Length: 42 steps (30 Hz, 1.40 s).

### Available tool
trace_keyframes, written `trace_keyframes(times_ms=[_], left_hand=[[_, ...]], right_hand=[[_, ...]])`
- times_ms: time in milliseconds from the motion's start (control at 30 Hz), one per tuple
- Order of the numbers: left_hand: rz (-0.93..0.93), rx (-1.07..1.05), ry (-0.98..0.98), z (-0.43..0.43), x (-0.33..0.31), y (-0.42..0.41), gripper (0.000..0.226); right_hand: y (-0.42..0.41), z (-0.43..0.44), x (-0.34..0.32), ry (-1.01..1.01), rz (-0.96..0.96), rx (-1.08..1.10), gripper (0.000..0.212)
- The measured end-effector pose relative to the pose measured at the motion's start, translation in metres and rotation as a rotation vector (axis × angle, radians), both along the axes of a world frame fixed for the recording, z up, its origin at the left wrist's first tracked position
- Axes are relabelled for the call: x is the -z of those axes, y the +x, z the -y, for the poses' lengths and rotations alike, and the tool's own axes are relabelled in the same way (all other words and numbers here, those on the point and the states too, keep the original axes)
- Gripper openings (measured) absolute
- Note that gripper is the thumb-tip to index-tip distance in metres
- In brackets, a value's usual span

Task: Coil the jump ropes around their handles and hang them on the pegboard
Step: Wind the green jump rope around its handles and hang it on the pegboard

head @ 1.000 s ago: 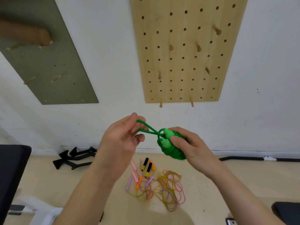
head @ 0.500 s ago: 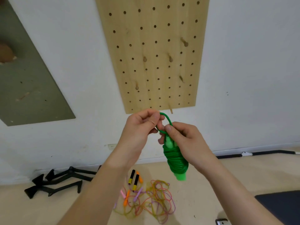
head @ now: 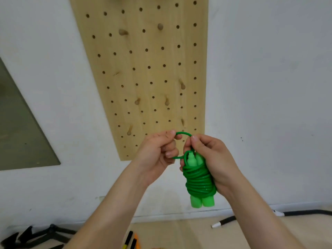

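Gripping green jump rope (head: 198, 174) upright, right hand (head: 214, 164) fingers curl round coils (head: 199, 186) so none slip. Left hand (head: 157, 155) fingertips pinch spare loop (head: 183, 132) open, likely for peg (head: 182, 122) just above fingers.

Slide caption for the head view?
Right hand grips coiled green jump rope; left hand pinches its loop by the pegboard.

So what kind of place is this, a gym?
Probably a sports-gear storage corner: a wooden pegboard with pegs on the wall, a coiled green jump rope, more handles on the floor.
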<state>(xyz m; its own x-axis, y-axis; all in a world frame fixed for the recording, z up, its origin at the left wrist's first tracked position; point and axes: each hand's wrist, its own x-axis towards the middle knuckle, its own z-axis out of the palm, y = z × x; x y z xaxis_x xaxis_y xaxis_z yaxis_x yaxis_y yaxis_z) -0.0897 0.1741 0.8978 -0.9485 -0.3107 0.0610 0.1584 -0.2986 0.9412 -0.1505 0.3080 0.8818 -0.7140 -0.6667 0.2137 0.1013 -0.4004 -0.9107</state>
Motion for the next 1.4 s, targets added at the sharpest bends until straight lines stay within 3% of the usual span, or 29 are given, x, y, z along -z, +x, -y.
trace_keyframes(times_ms=[167, 367, 600, 900, 1100, 1300, 1400], left_hand=[[-0.059, -0.011, 0.045, -0.006, -0.027, -0.062, 0.013], [-0.171, -0.123, -0.084, 0.002, -0.057, -0.133, 0.02], [-0.232, -0.177, -0.204, 0.027, -0.088, -0.23, 0.026], [-0.358, -0.374, -0.285, 0.099, -0.155, -0.342, 0.011], [-0.506, -0.709, -0.604, 0.145, -0.193, -0.365, 0.012], [-0.662, -1.243, -1.252, 0.2, -0.21, -0.358, 0.016], [-0.662, -1.327, -1.296, 0.221, -0.22, -0.355, 0.014]], right_hand=[[-0.084, -0.014, -0.036, 0.052, -0.014, -0.165, 0.023], [-0.172, -0.005, -0.069, 0.3, -0.362, -0.027, 0.027], [-0.24, 0.052, -0.087, 0.146, -0.341, 0.313, 0.029], [-0.359, 0.119, -0.151, 0.093, -0.514, 0.434, 0.028], [-0.381, 0.18, -0.197, 0.011, -0.578, 0.407, 0.029], [-0.372, 0.242, -0.229, -0.043, -0.746, 0.392, 0.029], [-0.369, 0.268, -0.238, -0.049, -0.779, 0.4, 0.028]])
